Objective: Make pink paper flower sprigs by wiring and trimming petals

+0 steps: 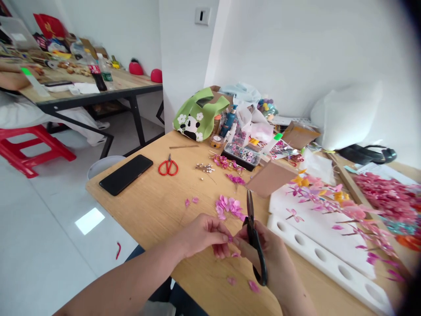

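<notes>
My left hand (210, 235) is closed, thumb and fingers pinching a small pink petal (230, 239) near the table's front edge. Black-handled scissors (252, 232) are held in my right hand (268, 248), blades pointing up and away from me. The thumb and fingertips of that hand also meet at the petal, close to the left fingertips. Just beyond my hands lies a pile of pink petals (229, 206). Loose petals (253, 286) are scattered on the wood below the hands, and two more (191, 201) lie to the left of the pile.
A black phone (126, 174) and red-handled snips (168, 166) lie on the left. Behind are a green panda bag (200, 116) and a bead box (241, 156). On the right, a white foam block with holes (309, 245) borders pink wire flowers (355, 210). A person sits at another table (131, 81).
</notes>
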`<action>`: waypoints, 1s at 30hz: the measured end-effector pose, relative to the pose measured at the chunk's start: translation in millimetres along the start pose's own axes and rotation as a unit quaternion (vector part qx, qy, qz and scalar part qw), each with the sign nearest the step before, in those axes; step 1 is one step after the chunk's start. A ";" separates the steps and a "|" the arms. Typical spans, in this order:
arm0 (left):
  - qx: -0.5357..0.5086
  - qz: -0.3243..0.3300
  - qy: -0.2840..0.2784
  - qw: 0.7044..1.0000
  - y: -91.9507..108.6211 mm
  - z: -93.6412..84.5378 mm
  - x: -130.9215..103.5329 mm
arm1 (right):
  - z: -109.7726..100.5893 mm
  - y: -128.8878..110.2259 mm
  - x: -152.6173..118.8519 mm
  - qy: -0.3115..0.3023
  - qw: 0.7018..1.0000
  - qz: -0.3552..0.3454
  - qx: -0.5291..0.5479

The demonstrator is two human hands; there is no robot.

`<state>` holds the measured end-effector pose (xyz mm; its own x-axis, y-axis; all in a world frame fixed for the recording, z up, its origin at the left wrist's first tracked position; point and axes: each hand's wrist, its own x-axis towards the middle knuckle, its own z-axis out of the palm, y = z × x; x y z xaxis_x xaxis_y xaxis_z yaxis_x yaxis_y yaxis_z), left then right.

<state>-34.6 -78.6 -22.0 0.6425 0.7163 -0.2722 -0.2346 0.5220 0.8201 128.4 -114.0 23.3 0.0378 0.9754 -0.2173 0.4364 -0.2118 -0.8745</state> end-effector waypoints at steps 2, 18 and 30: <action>0.001 -0.010 0.001 1.000 1.1 0.3 -0.4 | 0.6 -1.8 0.0 0.015 1.000 0.003 0.014; -0.151 0.012 0.017 0.988 0.7 -5.7 -0.3 | 17.9 8.3 -5.6 0.080 0.984 -0.035 0.155; -0.161 0.074 0.190 0.966 4.9 16.4 -9.5 | 18.7 13.8 -11.7 0.042 0.995 -0.034 0.086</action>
<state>-29.9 -90.5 -7.1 0.2856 0.8803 -0.3788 -0.5577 0.4741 0.6813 117.2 -129.5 5.7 0.0927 0.9878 -0.1250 0.2811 -0.1464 -0.9484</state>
